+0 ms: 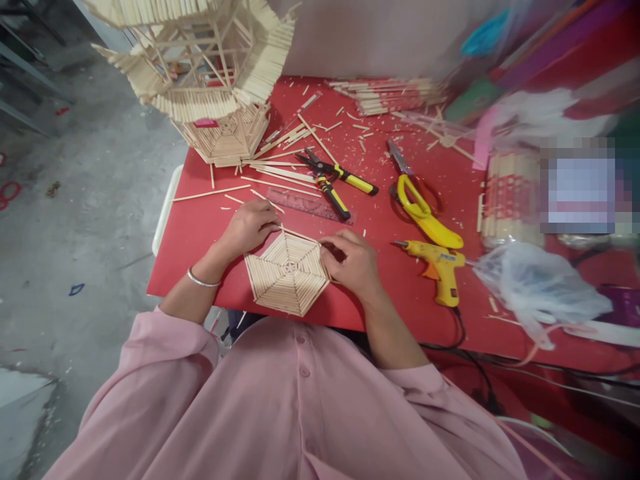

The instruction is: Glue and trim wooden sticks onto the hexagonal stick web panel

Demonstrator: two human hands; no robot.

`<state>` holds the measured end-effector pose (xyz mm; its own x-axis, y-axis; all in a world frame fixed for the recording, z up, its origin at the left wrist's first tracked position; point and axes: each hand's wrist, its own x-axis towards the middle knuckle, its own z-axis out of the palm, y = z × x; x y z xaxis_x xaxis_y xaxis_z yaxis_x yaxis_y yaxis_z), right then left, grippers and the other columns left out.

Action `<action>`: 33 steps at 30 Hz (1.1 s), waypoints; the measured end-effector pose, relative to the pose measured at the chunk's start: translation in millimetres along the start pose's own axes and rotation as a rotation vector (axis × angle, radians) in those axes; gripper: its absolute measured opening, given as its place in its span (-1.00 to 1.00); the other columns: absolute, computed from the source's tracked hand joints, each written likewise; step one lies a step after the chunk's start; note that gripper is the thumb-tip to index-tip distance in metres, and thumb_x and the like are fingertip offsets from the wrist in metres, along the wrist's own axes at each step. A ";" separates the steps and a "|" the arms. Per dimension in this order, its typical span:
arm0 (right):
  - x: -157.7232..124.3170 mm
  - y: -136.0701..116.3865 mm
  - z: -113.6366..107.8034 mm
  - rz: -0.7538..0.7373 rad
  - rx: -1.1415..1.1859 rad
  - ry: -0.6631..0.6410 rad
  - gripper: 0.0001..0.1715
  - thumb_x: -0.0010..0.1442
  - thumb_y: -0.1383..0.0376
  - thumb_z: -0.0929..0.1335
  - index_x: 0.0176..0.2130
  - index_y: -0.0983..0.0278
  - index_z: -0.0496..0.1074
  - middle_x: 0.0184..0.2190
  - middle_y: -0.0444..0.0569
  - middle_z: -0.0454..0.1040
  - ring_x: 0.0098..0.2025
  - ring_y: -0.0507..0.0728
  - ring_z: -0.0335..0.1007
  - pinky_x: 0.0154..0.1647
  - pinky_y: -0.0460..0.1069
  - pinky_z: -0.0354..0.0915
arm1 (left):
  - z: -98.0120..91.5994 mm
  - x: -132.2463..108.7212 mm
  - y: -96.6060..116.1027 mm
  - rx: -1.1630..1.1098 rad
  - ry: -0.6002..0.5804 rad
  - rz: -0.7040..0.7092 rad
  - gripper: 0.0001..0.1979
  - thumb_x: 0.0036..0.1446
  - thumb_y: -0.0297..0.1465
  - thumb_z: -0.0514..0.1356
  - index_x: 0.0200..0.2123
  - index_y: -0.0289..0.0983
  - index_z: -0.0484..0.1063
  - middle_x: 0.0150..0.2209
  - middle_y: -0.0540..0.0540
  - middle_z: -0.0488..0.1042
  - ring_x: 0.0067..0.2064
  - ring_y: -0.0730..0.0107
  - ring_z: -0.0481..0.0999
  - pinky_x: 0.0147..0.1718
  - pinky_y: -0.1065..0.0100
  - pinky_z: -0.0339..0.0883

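Observation:
A web-like panel of thin wooden sticks (287,283), roughly octagonal with a stepped gap at its upper left, lies near the front edge of the table. Along its upper right side runs a thin wooden stick (301,235). At one end of that stick my left hand (253,225) is closed, its thumb and fingertips pinched together by the panel's top corner. My right hand (353,261) is curled at the other end, with thumb and forefinger pinching by the panel's right corner. The fingers partly hide both stick ends.
A tiered stick-built model (220,100) stands at back left. Yellow-black cutters (340,183) lie beside a clear ruler (300,203) and scattered sticks. To the right are yellow-handled scissors (420,207), a glue gun (437,267) with its cord, stick bundles (513,200) and a plastic bag (540,287).

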<state>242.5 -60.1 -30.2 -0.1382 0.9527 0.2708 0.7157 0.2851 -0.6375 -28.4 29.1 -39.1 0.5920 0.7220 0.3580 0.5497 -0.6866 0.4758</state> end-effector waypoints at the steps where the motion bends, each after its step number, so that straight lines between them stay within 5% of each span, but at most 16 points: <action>1: 0.1 -0.1 -0.1 -0.001 0.000 0.000 -0.77 0.27 0.28 0.37 -0.19 0.16 0.65 -0.31 -0.02 0.60 -0.24 0.17 0.55 -0.17 0.08 0.45 | 0.1 0.0 0.0 0.000 0.001 -0.001 -0.83 0.33 -0.41 0.24 -0.31 -0.25 0.62 -0.29 -0.15 0.59 -0.20 0.21 0.57 -0.16 0.18 0.45; 33: 1.3 -1.7 -0.7 -0.004 -0.010 -0.005 -0.76 0.26 0.26 0.35 -0.20 0.17 0.65 -0.32 -0.02 0.60 -0.24 0.17 0.54 -0.17 0.08 0.44 | -0.8 1.7 1.8 0.006 0.002 0.021 -0.84 0.32 -0.41 0.26 -0.32 -0.24 0.61 -0.30 -0.17 0.58 -0.21 0.20 0.56 -0.19 0.17 0.45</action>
<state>241.6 -59.5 -28.2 -0.1447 0.9519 0.2700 0.7222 0.2881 -0.6288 -26.9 29.3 -36.9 0.6019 0.7079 0.3696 0.5408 -0.7018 0.4636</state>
